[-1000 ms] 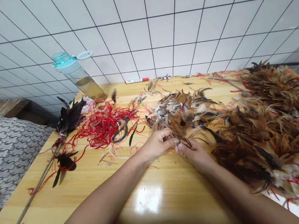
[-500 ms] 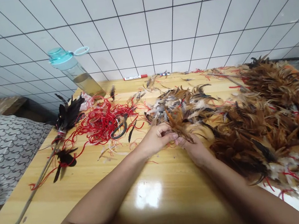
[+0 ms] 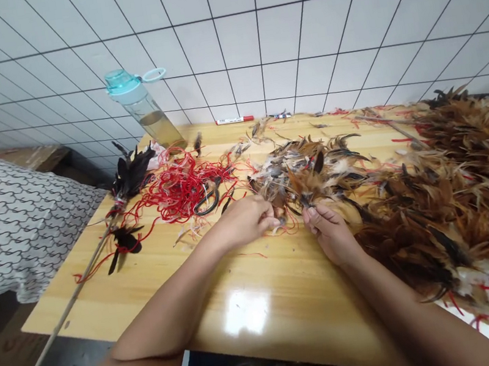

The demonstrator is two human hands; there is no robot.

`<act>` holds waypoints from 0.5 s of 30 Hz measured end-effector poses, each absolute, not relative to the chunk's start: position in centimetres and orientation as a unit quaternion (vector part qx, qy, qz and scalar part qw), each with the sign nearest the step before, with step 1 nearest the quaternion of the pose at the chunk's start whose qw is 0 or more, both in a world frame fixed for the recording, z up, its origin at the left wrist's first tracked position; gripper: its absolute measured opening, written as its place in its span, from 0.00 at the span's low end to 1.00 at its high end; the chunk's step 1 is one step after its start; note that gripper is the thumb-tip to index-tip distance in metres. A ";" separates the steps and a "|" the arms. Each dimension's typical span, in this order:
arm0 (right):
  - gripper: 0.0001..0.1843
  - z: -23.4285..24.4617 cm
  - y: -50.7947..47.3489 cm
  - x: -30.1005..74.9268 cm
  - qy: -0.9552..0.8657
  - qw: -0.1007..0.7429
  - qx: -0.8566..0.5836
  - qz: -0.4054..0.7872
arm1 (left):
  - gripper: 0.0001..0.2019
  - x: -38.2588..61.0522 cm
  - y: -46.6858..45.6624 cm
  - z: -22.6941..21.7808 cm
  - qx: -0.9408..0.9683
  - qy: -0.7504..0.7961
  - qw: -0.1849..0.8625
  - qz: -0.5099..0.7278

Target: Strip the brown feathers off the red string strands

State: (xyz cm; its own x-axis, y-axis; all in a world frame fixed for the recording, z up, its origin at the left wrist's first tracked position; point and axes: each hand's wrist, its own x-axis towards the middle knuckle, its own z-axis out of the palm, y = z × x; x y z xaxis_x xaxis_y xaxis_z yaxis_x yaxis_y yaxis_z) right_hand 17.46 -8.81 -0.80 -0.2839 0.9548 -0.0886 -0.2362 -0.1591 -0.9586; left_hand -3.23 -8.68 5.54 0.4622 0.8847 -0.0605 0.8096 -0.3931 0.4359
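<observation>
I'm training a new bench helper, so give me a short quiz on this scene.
1. True or false: the clear plastic bottle with a teal cap lies on its side.
2. Which tool rests in the tangle of red cord? A) black-handled scissors B) a wooden spoon C) a claw hammer
3. Which is nearer the large heap of brown feathers: the bare left hand or the bare right hand?

Key: 1 false; 2 A; 3 right hand.

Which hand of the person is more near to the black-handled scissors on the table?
Left. The left hand is in front of the black-handled scissors and slightly to their right, not touching them. The right hand is much farther right, at the brown feathers.
</observation>
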 end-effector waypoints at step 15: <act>0.16 -1.8 -9.0 17.4 -0.523 0.448 -0.444 0.572 | 0.10 -3.4 -8.0 5.4 0.738 0.525 0.342 0.250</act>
State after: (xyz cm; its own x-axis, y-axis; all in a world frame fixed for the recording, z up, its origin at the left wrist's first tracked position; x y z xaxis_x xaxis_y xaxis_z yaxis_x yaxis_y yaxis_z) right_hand 17.40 -8.98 -1.83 -0.2029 0.9784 -0.0394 -0.0483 -0.0502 -0.9976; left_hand -3.36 -7.99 5.41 0.3235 0.9462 0.0104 0.6044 -0.2151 0.7671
